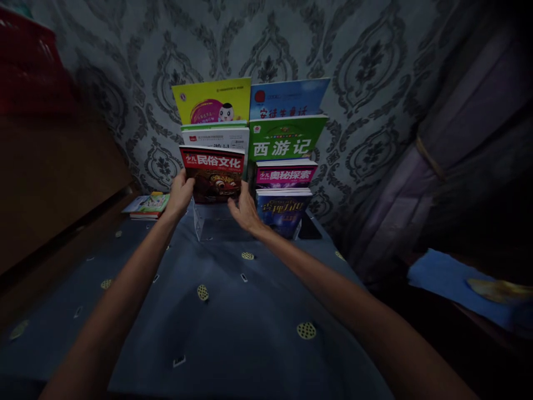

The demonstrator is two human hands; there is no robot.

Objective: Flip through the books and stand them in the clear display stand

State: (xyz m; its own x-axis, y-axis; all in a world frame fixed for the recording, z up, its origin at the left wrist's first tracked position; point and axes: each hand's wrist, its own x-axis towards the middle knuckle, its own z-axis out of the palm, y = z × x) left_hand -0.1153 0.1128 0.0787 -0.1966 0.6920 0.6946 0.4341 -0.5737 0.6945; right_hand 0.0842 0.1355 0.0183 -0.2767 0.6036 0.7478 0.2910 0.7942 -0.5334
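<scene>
A red and dark brown book (214, 175) with white Chinese lettering stands upright in the left column of a clear tiered book rack (225, 229). My left hand (181, 193) grips its left edge, thumb on the cover. At its lower right edge is my right hand (246, 210), thumb at the front and fingers behind. Behind this book rise a white book (208, 136) and a taller yellow book (212, 100). The right column holds a blue book (289, 97), a green book (287, 138), a pink-purple book (285, 175) and a dark blue book (283, 214).
A small pile of books (149, 205) lies at the left on the dark blue patterned cloth (220, 322). Patterned wallpaper (270, 44) is behind the rack. A dark flat object (310, 228) lies right of it. A purple curtain (400, 183) hangs at the right.
</scene>
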